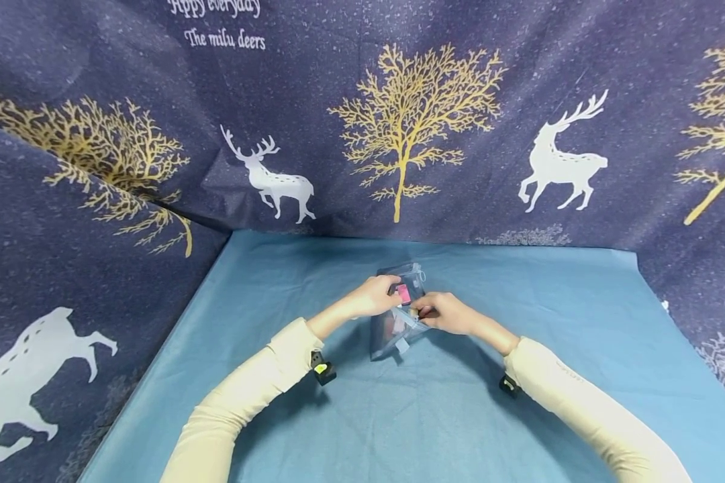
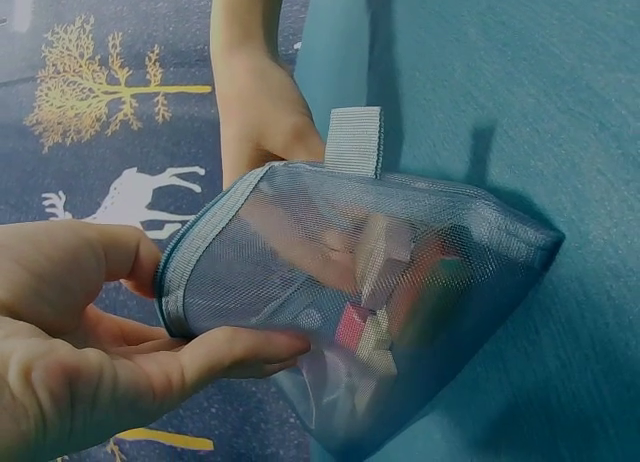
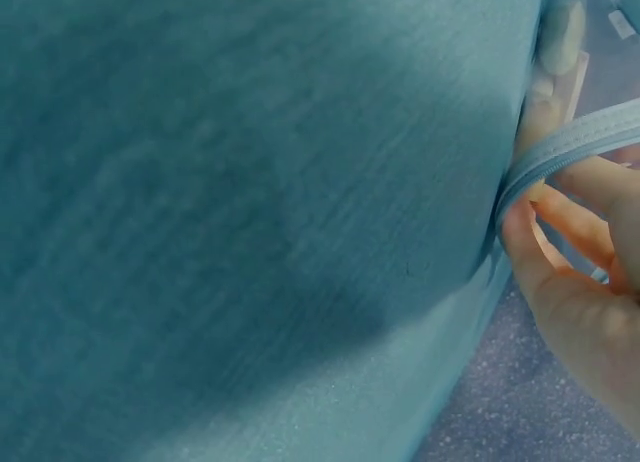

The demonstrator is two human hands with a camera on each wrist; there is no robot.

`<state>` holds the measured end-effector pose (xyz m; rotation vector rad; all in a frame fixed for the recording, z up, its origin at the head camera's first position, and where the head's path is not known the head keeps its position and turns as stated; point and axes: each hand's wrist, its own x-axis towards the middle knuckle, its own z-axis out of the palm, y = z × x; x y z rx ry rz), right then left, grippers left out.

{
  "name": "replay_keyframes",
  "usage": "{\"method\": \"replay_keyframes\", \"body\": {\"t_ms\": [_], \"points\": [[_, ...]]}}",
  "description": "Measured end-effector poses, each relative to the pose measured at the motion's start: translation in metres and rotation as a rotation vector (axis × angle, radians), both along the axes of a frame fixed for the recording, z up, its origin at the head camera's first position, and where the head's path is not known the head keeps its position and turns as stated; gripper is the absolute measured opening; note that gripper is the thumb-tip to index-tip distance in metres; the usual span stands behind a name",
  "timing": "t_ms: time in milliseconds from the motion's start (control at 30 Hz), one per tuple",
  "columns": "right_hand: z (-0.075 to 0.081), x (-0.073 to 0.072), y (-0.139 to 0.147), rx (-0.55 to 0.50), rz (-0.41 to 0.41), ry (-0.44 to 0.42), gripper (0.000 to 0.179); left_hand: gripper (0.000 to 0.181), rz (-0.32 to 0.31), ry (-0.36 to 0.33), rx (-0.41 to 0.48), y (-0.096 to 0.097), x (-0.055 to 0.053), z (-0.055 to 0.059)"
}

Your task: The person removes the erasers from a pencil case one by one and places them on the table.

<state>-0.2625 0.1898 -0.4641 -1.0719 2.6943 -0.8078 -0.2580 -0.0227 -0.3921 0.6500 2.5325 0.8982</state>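
Between the two hands is a see-through mesh zip pouch (image 1: 382, 343), its zipped mouth parted. My left hand (image 1: 376, 295) grips one side of the mouth; in the left wrist view its thumb lies along the mesh. My right hand (image 1: 450, 312) holds the opposite rim, with fingers reaching inside beneath the zipper edge (image 3: 580, 140). Through the mesh show a pink piece (image 2: 350, 327), a pale block (image 2: 388, 260) near the right fingers, and something red and green (image 2: 435, 272). The mesh blurs these contents. A grey fabric tab (image 2: 355, 140) sticks out from the pouch's seam.
Blue cloth (image 1: 374, 416) covers the table. Behind it hangs a dark blue curtain (image 1: 459, 188) printed with deer and trees, and it also runs along the left and right sides. A wrist camera (image 1: 323, 369) sits below the left sleeve.
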Motion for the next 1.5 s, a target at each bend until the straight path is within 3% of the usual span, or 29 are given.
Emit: {"method": "replay_keyframes", "body": {"t_ms": [133, 300, 567, 967, 1133, 1333, 1500], "points": [[0.002, 0.001, 0.0, -0.029, 0.028, -0.016, 0.03, 0.053, 0.005, -0.015, 0.006, 0.0, 0.001, 0.0], [0.004, 0.002, -0.002, -0.053, -0.002, -0.084, 0.025, 0.053, 0.001, -0.032, 0.023, 0.001, 0.0, -0.003], [0.007, 0.0, -0.004, -0.006, 0.045, -0.058, 0.047, 0.056, -0.007, 0.006, 0.031, 0.005, 0.002, 0.0], [0.01, -0.002, -0.003, 0.059, 0.015, 0.042, 0.029, 0.057, 0.009, -0.02, 0.028, 0.007, 0.002, -0.003], [0.01, -0.001, -0.002, 0.043, -0.006, 0.02, 0.027, 0.058, 0.02, -0.015, 0.025, 0.009, 0.001, -0.005], [0.008, 0.0, 0.002, 0.011, 0.017, 0.076, 0.021, 0.059, 0.012, 0.009, 0.014, 0.01, 0.001, -0.006], [0.007, 0.0, 0.005, -0.015, 0.026, 0.075, 0.02, 0.06, 0.0, 0.016, 0.018, 0.011, 0.001, -0.006]]}}
